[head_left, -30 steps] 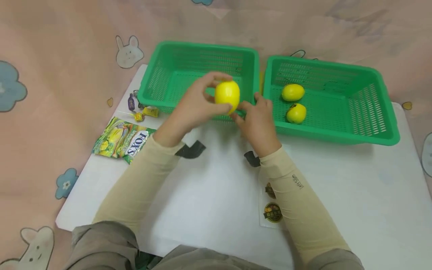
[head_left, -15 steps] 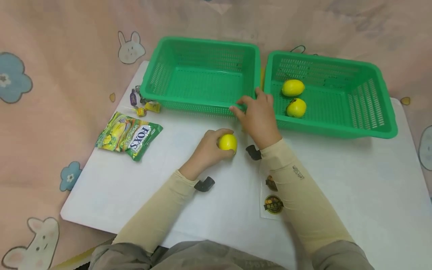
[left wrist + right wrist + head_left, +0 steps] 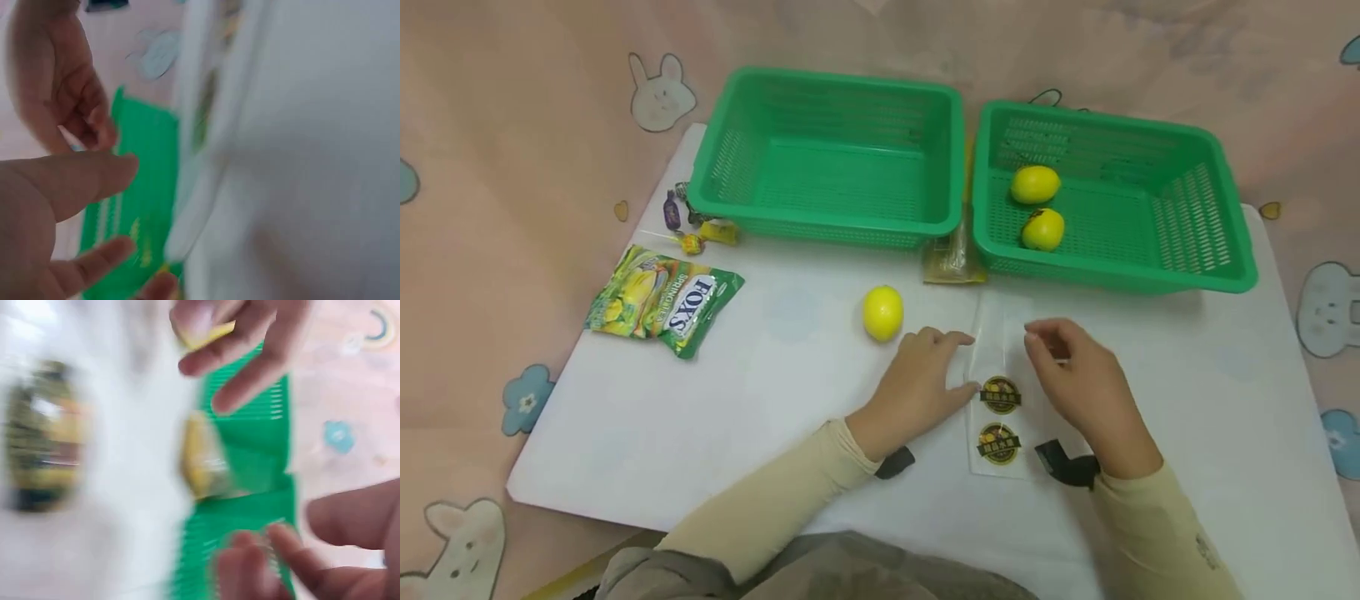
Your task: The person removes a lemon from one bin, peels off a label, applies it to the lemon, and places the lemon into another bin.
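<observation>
A person in cream sleeves works over a clear plastic sticker sheet (image 3: 1000, 392) lying flat on a white tabletop (image 3: 700, 433), both hands set at its edges. The left hand (image 3: 925, 387) rests on the table with fingers (image 3: 951, 340) stretched loose and nearly straight, its thumb touching the sheet's left edge just beside the upper of two round dark-and-gold stickers (image 3: 1001, 395); the lower sticker (image 3: 998, 442) sits just below it, nearer the wrists. The right hand (image 3: 1086, 387) hovers over the sheet's right edge, fingers (image 3: 1037, 337) bent loosely inward and gripping nothing that can be made out; whether the fingertips touch the sheet cannot be told. The sheet is a narrow transparent strip, its upper half bare and its two stickers in the lower half. A smooth yellow lemon (image 3: 882, 312) lies alone on the table just beyond the left fingertips, apart from them. Farther past both hands stand two green plastic mesh baskets side by side: the left basket (image 3: 827, 221) and the right basket (image 3: 1112, 267), which holds two more yellow lemons (image 3: 1034, 184). A small amber packet (image 3: 953, 258) lies between the baskets' near corners. Well off to the left of the left hand lie a green candy bag (image 3: 662, 302) and a few wrapped sweets (image 3: 688, 225). Both wrist views are too blurred to add detail.
</observation>
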Available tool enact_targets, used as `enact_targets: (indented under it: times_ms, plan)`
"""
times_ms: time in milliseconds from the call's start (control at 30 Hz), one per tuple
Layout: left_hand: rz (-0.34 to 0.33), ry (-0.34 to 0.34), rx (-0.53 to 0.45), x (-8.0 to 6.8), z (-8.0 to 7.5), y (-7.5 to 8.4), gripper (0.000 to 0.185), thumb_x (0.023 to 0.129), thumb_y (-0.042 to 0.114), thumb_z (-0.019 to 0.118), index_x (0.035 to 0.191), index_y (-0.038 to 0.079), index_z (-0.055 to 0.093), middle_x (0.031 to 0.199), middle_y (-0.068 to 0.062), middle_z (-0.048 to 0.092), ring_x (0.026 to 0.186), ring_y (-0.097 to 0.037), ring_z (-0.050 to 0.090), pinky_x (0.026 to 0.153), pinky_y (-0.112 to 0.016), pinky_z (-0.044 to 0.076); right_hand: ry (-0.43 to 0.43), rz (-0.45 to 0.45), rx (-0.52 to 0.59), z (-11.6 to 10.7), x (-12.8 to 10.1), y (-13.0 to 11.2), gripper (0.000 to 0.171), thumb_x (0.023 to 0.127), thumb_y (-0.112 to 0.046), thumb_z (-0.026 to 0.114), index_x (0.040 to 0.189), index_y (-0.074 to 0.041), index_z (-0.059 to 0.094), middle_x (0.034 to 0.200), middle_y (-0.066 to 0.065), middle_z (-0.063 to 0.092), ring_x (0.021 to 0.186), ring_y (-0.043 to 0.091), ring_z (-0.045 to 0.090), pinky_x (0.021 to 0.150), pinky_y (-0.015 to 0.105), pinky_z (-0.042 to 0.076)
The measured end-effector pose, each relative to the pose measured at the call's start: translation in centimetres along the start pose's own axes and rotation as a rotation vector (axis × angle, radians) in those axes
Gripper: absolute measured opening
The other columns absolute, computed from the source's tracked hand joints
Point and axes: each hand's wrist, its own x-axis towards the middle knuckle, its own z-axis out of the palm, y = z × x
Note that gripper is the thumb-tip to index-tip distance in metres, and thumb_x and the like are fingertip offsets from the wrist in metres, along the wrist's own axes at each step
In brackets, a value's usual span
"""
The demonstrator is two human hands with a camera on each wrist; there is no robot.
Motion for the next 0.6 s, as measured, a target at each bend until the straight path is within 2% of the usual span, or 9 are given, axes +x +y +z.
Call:
enact_targets:
  times_ms: [100,200,300,367,467,600]
  plan:
    - [-0.046,-0.100,0.034,0.7,2.2,0.9,0.066,0.095,0.041,0.081,0.151,0.018,0.056,0.115,-0.006,0.059,0.105,-0.022,0.048,0.082,-0.027,0.045,-0.160,0.108,-0.048,1.1,-1.2,2.5,0.056,0.112,-0.046,0.047,0.148,-0.004,0.055,0.135,0.026,0.064,0.123,0.045,0.060,0.094,0.061,0.052]
    - [-0.016,-0.122,-0.034,1.3,3.3,1.6,0.061,0.096,0.029,0.081,0.151,0.018,0.056,0.111,-0.004,0.061,0.103,-0.019,0.048,0.084,-0.024,0.041,-0.214,0.126,-0.018,2.1,-1.4,3.8,0.059,0.113,-0.044,0.047,0.152,-0.001,0.050,0.138,0.028,0.061,0.126,0.047,0.057,0.097,0.062,0.051]
    - [0.012,-0.112,-0.182,1.7,4.0,1.9,0.053,0.097,0.010,0.076,0.147,0.015,0.061,0.120,-0.004,0.064,0.109,-0.016,0.054,0.093,-0.022,0.043,-0.209,0.124,0.011,2.4,-1.3,4.3,0.060,0.113,-0.045,0.046,0.153,-0.002,0.050,0.139,0.028,0.061,0.129,0.047,0.056,0.099,0.062,0.050]
    - [-0.015,-0.086,-0.302,1.8,4.3,1.9,0.051,0.096,0.002,0.073,0.145,0.015,0.064,0.130,-0.005,0.063,0.118,-0.014,0.055,0.099,-0.023,0.045,-0.205,0.133,0.020,2.4,-1.3,4.4,0.061,0.112,-0.048,0.046,0.153,-0.003,0.051,0.141,0.027,0.061,0.130,0.047,0.055,0.099,0.062,0.050]
    - [-0.072,-0.026,-0.425,1.8,4.6,1.6,0.053,0.095,0.001,0.074,0.146,0.014,0.065,0.136,-0.006,0.061,0.124,-0.015,0.056,0.105,-0.028,0.046,-0.197,0.166,0.023,2.1,-1.6,4.6,0.066,0.111,-0.054,0.045,0.151,-0.002,0.054,0.142,0.026,0.061,0.129,0.046,0.056,0.094,0.059,0.053]
    - [-0.094,0.030,-0.486,1.8,4.6,1.2,0.056,0.095,0.004,0.077,0.148,0.015,0.064,0.137,-0.006,0.061,0.125,-0.016,0.056,0.108,-0.031,0.045,-0.188,0.205,0.064,1.9,-2.1,4.9,0.069,0.108,-0.060,0.050,0.142,-0.001,0.062,0.139,0.024,0.063,0.125,0.043,0.059,0.090,0.054,0.055]
